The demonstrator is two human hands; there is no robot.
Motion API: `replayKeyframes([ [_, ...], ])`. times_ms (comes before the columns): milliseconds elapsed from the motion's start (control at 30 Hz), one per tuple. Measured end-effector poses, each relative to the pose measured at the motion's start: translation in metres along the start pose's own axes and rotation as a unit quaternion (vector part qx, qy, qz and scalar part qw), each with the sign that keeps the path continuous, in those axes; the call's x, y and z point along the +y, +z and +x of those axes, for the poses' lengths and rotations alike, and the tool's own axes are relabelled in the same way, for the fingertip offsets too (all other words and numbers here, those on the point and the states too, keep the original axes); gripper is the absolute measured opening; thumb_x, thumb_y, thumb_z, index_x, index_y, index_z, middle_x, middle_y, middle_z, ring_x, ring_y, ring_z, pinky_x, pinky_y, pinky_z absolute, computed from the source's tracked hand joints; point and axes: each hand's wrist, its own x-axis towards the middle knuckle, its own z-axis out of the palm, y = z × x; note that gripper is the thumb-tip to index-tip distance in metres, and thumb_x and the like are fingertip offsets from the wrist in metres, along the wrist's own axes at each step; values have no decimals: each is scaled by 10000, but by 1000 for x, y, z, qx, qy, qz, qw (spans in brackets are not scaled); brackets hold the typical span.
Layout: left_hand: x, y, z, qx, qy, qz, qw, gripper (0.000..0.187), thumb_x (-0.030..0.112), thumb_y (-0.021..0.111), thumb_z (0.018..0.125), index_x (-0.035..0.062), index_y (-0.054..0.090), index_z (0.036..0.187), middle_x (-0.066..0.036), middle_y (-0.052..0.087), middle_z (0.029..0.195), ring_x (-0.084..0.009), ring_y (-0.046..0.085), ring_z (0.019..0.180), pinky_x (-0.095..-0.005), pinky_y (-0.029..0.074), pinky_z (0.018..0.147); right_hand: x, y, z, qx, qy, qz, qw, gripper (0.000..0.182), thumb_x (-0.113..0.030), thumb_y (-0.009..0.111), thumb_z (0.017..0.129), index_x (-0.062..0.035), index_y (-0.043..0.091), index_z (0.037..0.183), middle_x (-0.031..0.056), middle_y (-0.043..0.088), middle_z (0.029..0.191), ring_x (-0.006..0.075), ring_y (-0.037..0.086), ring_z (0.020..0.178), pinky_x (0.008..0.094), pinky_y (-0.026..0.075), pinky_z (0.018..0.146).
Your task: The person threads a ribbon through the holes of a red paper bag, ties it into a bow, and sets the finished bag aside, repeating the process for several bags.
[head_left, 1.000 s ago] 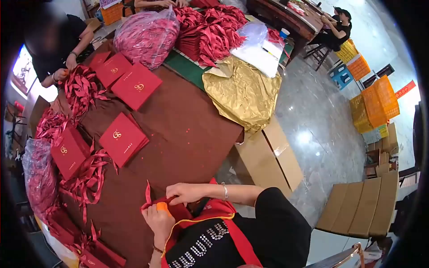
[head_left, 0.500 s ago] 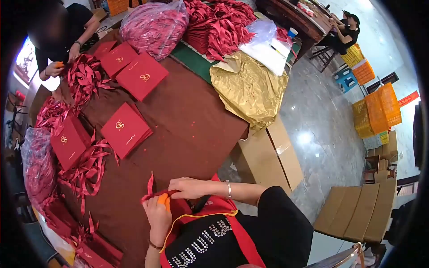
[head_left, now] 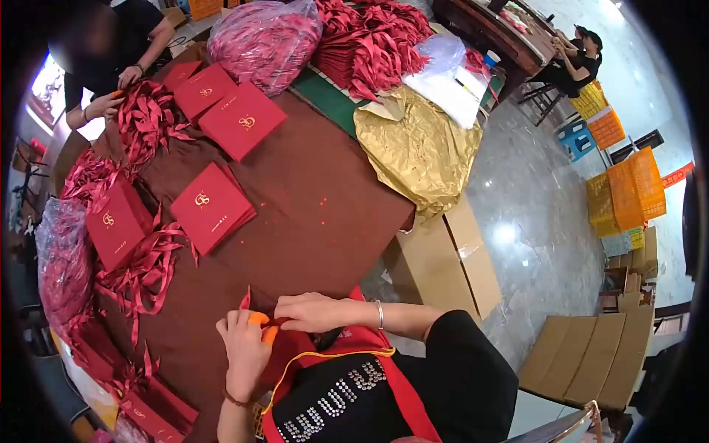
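Close to my body at the table's near edge, both hands work at the top of a red gift bag (head_left: 289, 350), which my forearms and apron partly hide. My left hand (head_left: 245, 345) is closed at the bag's edge, with orange covers (head_left: 269, 335) showing at its fingertips. A red ribbon (head_left: 246, 298) sticks up just beyond those fingers. My right hand (head_left: 314, 312) comes in from the right, fingers bent and pinched at the same edge beside the left. What lies between the fingertips is mostly hidden.
Flat red bags with gold print (head_left: 213, 208) and loose ribbons (head_left: 148, 269) lie on the brown-covered table (head_left: 310, 244). Across it, a co-worker's hands (head_left: 111, 103) handle ribbons. Gold wrapping (head_left: 421, 148) and a cardboard box (head_left: 443, 258) are at the right.
My left hand has shifted slightly left and up, its fingers less wrapped round the bag's edge. My right hand stays nearly in place. The whole view has tilted a little.
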Motion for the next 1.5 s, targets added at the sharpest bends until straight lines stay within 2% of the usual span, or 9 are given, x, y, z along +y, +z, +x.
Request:
replayKeyframes([
  [267,-18,-8,6,-156,-57,-126,978,168,105,722,684,17,613,776,-87,596,720,-225,568,699,-355,384,708,-21,4,1,15,25,-43,999,219,-196,569,850,-17,567,976,144,543,998,344,557,925,436,448,763],
  [433,-48,-9,4,-268,-192,-368,869,154,93,602,805,-48,633,857,-111,640,689,-129,575,620,-286,442,547,-18,10,-2,32,11,-31,999,213,-190,576,836,-24,578,969,139,548,999,339,560,931,437,453,770],
  [467,-50,-10,8,-294,-193,-319,880,184,154,610,807,-1,660,893,-181,627,712,-235,627,627,-329,480,580,-19,12,-2,45,-6,-22,999,211,-188,581,831,-30,583,971,133,548,1002,333,558,935,429,457,780],
  [567,-54,-3,17,-359,-134,-265,885,198,180,574,825,12,661,886,-176,637,741,-232,640,664,-339,492,612,-14,16,0,69,-69,-43,994,197,-178,598,817,-57,598,972,118,549,1008,314,552,953,407,470,802],
  [633,-54,-6,25,-414,-135,-349,830,208,172,544,848,-11,643,830,-97,634,678,-121,564,614,-293,454,576,-15,17,-2,90,-82,-100,987,166,-179,605,831,-63,615,950,120,548,1037,302,567,935,376,494,768],
  [900,-54,-3,43,-499,-166,-228,820,275,271,584,790,67,679,947,-125,671,878,-249,635,842,-362,476,721,-23,17,-6,103,-11,-48,993,144,-91,608,840,-22,609,967,149,548,1098,303,607,873,344,500,756],
  [1167,-49,7,35,-404,-145,-216,877,232,259,548,801,70,654,883,-130,658,841,-305,612,852,-430,356,830,-16,10,-4,58,43,62,995,145,-115,603,843,-8,615,940,129,555,1029,284,584,847,337,470,725],
  [1233,-57,3,48,-290,-142,-193,927,225,262,532,823,74,647,869,-134,649,836,-308,604,875,-453,367,810,-26,5,-3,-31,33,110,993,152,-109,601,844,10,610,938,121,549,983,262,570,826,321,455,719],
  [1500,-77,21,34,-253,-198,-380,867,244,241,507,875,31,593,966,-162,617,802,-268,599,751,-380,441,674,-31,7,1,-9,67,85,994,203,-131,622,836,-6,562,985,134,558,951,266,570,787,333,457,663],
])
